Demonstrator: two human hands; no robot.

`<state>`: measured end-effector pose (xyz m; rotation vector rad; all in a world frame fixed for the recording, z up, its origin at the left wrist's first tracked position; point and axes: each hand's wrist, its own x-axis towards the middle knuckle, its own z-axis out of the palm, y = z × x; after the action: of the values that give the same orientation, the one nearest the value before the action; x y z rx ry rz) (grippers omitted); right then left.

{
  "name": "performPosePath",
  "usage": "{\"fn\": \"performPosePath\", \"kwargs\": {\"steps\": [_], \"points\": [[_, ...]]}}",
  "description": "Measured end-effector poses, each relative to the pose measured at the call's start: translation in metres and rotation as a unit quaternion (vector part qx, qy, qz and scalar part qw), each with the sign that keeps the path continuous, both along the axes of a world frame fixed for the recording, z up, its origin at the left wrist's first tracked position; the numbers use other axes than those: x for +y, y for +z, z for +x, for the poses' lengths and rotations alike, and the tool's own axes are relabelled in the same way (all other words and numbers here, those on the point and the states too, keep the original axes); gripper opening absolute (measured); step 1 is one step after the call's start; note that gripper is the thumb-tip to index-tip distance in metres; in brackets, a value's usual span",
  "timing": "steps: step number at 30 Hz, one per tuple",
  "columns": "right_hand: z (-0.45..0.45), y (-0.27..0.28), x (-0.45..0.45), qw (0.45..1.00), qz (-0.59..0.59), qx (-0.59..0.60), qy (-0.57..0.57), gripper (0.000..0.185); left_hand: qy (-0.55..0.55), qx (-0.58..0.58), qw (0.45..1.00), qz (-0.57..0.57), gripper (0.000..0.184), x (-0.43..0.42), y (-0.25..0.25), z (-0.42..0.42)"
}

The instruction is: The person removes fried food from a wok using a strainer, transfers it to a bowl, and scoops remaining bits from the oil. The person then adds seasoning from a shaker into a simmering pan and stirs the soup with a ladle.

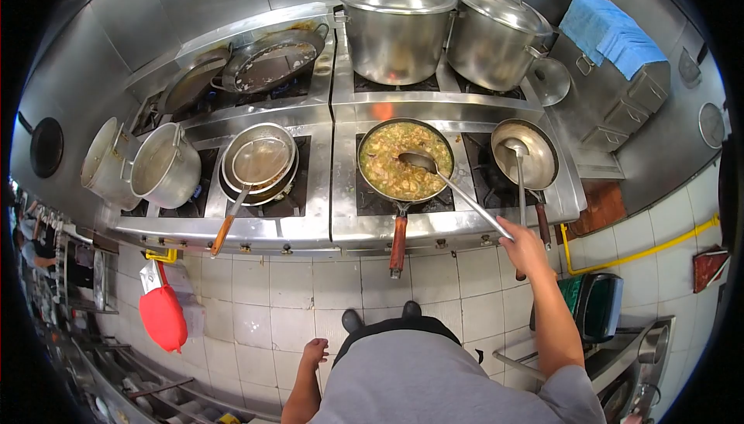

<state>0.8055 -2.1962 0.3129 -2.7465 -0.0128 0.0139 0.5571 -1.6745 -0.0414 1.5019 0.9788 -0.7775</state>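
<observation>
My right hand (525, 250) is closed around the end of a long metal ladle (473, 203). The ladle's bowl rests in a frying pan (399, 230) on the front burner, dipped into a chunky yellow-green stew (394, 145). The wooden pan handle points towards me, untouched. My left hand (315, 352) hangs low at my side over the floor tiles, its fingers loosely apart with nothing in them. Right of the stew sits a second pan (546, 141) with another ladle (521, 172) lying in it, its handle passing close to my right hand.
Two large lidded stockpots (399, 44) stand behind the stew. To the left are a strainer (260, 162) over a pan, two deep pots (159, 168) and wide pans (275, 63) at the back. Blue cloths (612, 32) hang at right. A yellow pipe (643, 246) runs along the wall.
</observation>
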Motion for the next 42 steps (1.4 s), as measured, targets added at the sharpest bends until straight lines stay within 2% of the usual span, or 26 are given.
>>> {"fn": "performPosePath", "kwargs": {"steps": [3,5,7,9,10,12,15,17,19,21,22,24,26,30,34,36,39,40,41,42], "points": [[0.008,0.008,-0.002,0.999,0.006,0.045,0.017,0.041,0.007,0.001,1.0,0.004,0.036,-0.001,0.003,0.0],[0.017,-0.002,-0.015,0.998,0.011,0.04,0.049,0.041,0.031,-0.004,1.0,0.002,0.026,-0.003,0.007,0.0],[0.026,0.004,-0.014,0.996,0.016,0.034,0.082,0.04,0.027,-0.002,1.0,0.001,0.031,-0.001,0.004,-0.001],[0.038,0.015,-0.01,0.975,0.063,0.208,0.047,0.042,0.021,-0.002,1.0,0.0,0.036,-0.001,0.001,-0.003],[0.045,0.017,-0.008,0.975,0.063,0.208,0.047,0.042,0.02,0.003,1.0,0.001,0.036,-0.001,0.001,-0.004],[0.057,0.018,-0.003,0.933,0.171,0.316,0.001,0.045,0.019,0.008,1.0,0.003,0.037,-0.001,0.0,-0.007],[0.074,0.005,0.004,0.913,0.211,0.349,0.005,0.046,0.019,0.01,1.0,0.002,0.037,-0.001,0.003,-0.006],[0.079,-0.009,0.008,0.916,0.221,0.335,0.001,0.046,0.038,-0.003,0.999,0.018,0.028,-0.002,0.007,-0.007],[0.085,-0.03,0.011,0.918,0.231,0.322,-0.001,0.045,0.045,-0.009,0.999,0.016,0.028,-0.002,0.007,-0.006],[0.089,-0.046,0.015,0.948,0.224,0.225,0.017,0.045,0.052,-0.014,0.998,0.015,0.028,-0.001,0.007,-0.008],[0.09,-0.047,0.017,0.948,0.224,0.226,0.018,0.045,0.052,-0.013,0.998,0.017,0.029,-0.001,0.008,-0.008],[0.089,-0.044,0.024,0.987,0.093,0.123,0.05,0.044,0.052,-0.013,0.998,0.019,0.03,0.0,0.009,-0.008],[0.089,-0.041,0.029,0.992,0.068,0.098,0.036,0.044,0.026,0.007,1.0,0.012,0.037,0.002,0.008,-0.007],[0.086,-0.03,0.034,0.998,-0.008,0.063,-0.007,0.043,0.027,0.006,0.999,0.016,0.037,0.002,0.011,-0.007],[0.084,-0.032,0.02,0.998,-0.024,0.064,-0.012,0.042,0.051,-0.006,0.998,0.019,0.029,0.002,0.01,-0.007],[0.086,-0.049,0.0,0.997,0.043,0.021,0.057,0.046,0.053,-0.007,0.998,0.014,0.029,0.001,0.009,-0.006],[0.089,-0.072,-0.028,0.992,0.049,-0.02,0.118,0.048,0.044,-0.008,0.999,0.015,0.028,-0.001,0.009,-0.003],[0.085,-0.052,-0.02,0.992,0.048,-0.021,0.116,0.048,0.044,-0.009,0.999,0.016,0.028,-0.002,0.009,-0.002],[0.081,-0.029,-0.013,0.988,0.097,0.11,0.045,0.048,0.044,-0.01,0.999,0.017,0.028,-0.002,0.009,0.0],[0.076,-0.007,-0.004,0.96,0.143,0.239,-0.027,0.049,0.042,-0.01,0.999,0.018,0.028,-0.003,0.009,0.001]]}}
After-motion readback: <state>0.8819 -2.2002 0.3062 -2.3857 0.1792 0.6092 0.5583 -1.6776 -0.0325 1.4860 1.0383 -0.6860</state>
